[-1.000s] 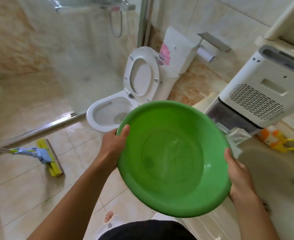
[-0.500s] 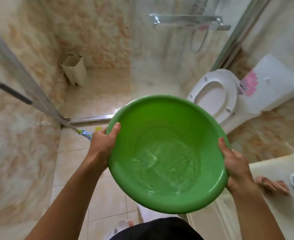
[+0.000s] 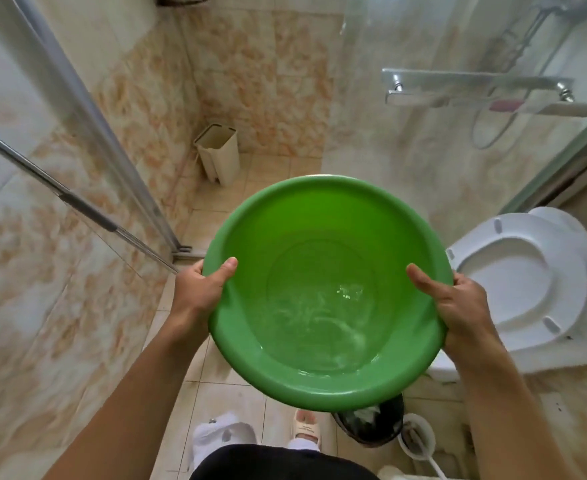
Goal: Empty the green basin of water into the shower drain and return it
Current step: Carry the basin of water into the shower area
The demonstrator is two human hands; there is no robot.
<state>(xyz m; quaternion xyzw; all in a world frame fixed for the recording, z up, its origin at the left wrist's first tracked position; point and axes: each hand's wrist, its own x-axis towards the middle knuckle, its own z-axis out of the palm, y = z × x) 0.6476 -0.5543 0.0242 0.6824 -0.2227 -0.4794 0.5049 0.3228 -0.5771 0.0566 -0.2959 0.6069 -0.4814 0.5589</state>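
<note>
My left hand point(image 3: 200, 294) grips the basin point(image 3: 323, 216) at its left rim, thumb hooked inside, fingers under; my right hand point(image 3: 458, 306) clamps the right rim the same way. That's 2 hands holding it out in front of me, above the floor tiles, water point(image 3: 319, 323) rippling in the bottom. Toilet point(image 3: 513, 282) just to the right, seat up. Bin point(image 3: 221, 155) ahead by the wall. Glass shower door point(image 3: 406, 133) beyond the basin.
</note>
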